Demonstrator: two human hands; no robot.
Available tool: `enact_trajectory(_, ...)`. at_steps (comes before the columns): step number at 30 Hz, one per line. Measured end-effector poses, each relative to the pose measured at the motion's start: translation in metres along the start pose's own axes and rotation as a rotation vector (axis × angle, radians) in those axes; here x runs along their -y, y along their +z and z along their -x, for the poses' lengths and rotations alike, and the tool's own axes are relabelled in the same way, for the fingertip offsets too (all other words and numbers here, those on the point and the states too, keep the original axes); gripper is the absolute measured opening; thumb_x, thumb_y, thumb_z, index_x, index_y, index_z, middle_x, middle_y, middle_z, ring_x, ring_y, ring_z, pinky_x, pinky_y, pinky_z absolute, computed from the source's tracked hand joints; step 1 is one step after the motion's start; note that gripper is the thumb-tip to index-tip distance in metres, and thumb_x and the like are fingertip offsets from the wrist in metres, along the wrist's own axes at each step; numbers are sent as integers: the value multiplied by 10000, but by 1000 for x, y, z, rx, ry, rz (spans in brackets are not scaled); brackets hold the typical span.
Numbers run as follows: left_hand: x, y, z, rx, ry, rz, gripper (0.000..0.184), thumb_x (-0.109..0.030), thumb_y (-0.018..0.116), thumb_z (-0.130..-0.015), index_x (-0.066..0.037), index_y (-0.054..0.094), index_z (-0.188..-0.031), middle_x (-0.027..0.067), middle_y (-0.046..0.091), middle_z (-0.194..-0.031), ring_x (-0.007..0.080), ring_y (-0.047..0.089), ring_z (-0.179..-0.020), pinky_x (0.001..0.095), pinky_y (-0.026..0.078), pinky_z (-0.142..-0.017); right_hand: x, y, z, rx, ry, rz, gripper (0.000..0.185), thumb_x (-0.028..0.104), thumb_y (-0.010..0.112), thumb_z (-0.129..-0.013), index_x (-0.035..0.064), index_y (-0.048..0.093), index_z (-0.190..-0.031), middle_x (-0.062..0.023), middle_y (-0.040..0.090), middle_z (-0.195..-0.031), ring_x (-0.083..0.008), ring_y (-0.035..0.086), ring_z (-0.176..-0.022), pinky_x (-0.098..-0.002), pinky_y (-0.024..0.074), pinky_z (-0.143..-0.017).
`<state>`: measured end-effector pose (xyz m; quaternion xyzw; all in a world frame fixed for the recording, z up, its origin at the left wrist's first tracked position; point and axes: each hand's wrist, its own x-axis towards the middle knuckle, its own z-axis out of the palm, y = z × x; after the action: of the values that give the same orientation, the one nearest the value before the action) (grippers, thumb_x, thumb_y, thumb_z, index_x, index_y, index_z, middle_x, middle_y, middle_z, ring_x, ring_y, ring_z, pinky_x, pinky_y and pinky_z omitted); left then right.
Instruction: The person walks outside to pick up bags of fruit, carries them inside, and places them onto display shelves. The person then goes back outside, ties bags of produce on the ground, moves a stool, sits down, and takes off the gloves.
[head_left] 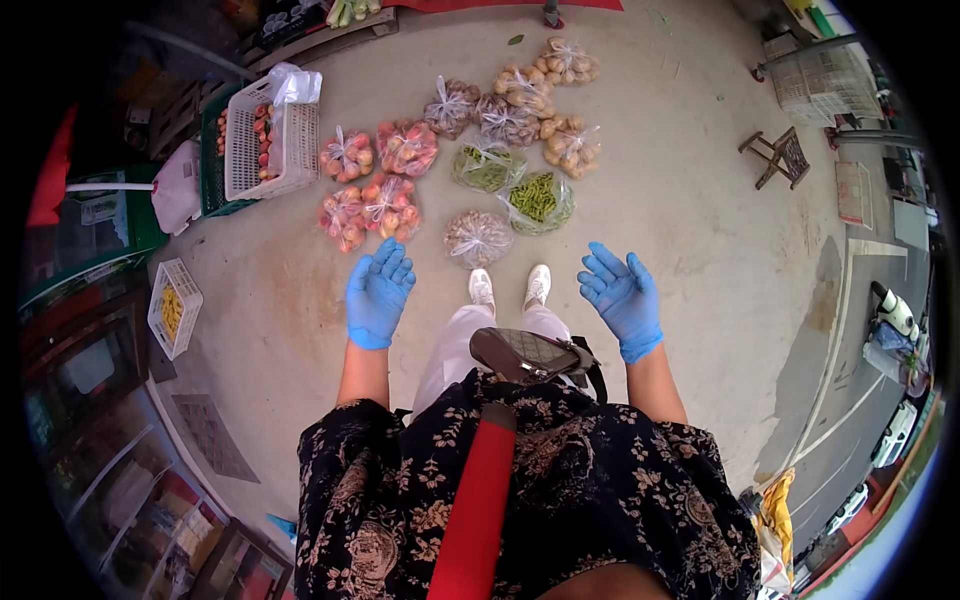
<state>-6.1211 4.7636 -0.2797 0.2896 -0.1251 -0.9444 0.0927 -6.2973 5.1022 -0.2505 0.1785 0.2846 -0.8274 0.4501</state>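
Both my hands wear blue gloves and hold nothing. My left hand (378,298) is raised palm up with its fingers extended, nearest to the clear bags of red and yellow round fruit (391,205). On the other side my right hand (620,295) is also palm up, fingers apart. Ahead on the floor lie several tied bags: potatoes (571,146), dark purplish produce (506,122), and small pale items (478,238) just beyond my shoes. Two bags of green vegetables, one tied-looking (487,167) and one with its top open (538,199), lie among them.
To the left stands a white plastic crate (300,150) with red fruit, beside a smaller crate (175,308) of yellow items. A small wooden folding stool (776,158) stands at right. Wire cages (822,85) are behind it. A brown bag (530,356) hangs at my waist.
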Motion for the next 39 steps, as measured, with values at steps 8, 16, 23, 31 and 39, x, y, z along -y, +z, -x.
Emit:
enact_trajectory(8, 56, -39, 41, -187, 143, 212, 450, -294, 481, -877, -17, 480, -1232, 130, 593, -1124, 260, 584, -970, 394, 466, -846, 22, 24, -103, 118, 313, 107, 524, 369, 432, -904, -36, 460, -1236, -159, 609, -1071, -303, 602, -947, -396, 476, -844)
enact_trajectory(16, 13, -80, 64, -233, 147, 310, 431, -286, 488, -871, -9, 509, -1201, 131, 603, -1091, 269, 581, -955, 372, 471, -822, -81, 71, -158, 98, 516, 137, 514, 374, 432, -906, -15, 464, -1242, -161, 603, -1092, -304, 604, -948, -401, 484, -825)
enact_trajectory(23, -151, -183, 79, -227, 148, 250, 444, -315, 501, -860, -30, 513, -1201, 109, 607, -1095, 244, 591, -925, 374, 482, -807, -238, 147, -191, 69, 502, 78, 495, 359, 448, -904, -6, 476, -1237, -155, 603, -1091, -306, 602, -942, -410, 474, -841)
enact_trajectory(31, -289, -199, 71, -153, 153, 149, 429, -308, 467, -876, -45, 506, -1213, 100, 599, -1107, 228, 575, -952, 375, 462, -828, -343, 246, -235, 156, 570, 91, 493, 365, 480, -891, -3, 498, -1218, -148, 595, -1100, -289, 597, -941, -394, 479, -829)
enact_trajectory(39, -315, -176, 2, -74, 100, 149, 421, -302, 462, -876, -45, 515, -1204, 105, 604, -1095, 240, 572, -960, 384, 460, -820, -332, 237, -311, 126, 470, 100, 495, 400, 487, -880, 34, 519, -1212, -109, 602, -1102, -263, 601, -928, -378, 473, -819)
